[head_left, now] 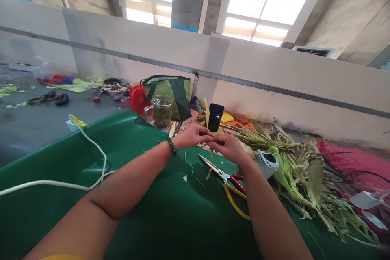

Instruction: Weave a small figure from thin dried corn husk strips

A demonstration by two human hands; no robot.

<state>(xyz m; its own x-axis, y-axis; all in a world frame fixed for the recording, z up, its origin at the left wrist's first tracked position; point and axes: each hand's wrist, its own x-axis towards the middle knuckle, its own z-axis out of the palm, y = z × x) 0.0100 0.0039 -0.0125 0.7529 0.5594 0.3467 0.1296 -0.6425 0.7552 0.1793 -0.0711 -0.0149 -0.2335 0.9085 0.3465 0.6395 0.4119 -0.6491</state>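
Note:
My left hand [198, 135] and my right hand [227, 147] meet above the green mat [170, 211], fingertips pinched together. Between them runs a thin, pale strip of corn husk [207, 115]. Its broader end points up and its narrow tail hangs below the fingers; the pinched part is hidden. Under my right hand lie scissors [224, 175] with the blades apart and red and yellow handles, partly covered by my right forearm. A roll of white thread [268, 160] stands just right of my right wrist. Small scraps and thread bits dot the mat.
Dried corn husks [307, 170] are heaped on the right, near pink cloth [356, 160]. Behind my hands a phone [215, 117] stands upright. A glass mug [162, 111] is beside a green bag [183, 93]. A white cable [61, 185] crosses the left side.

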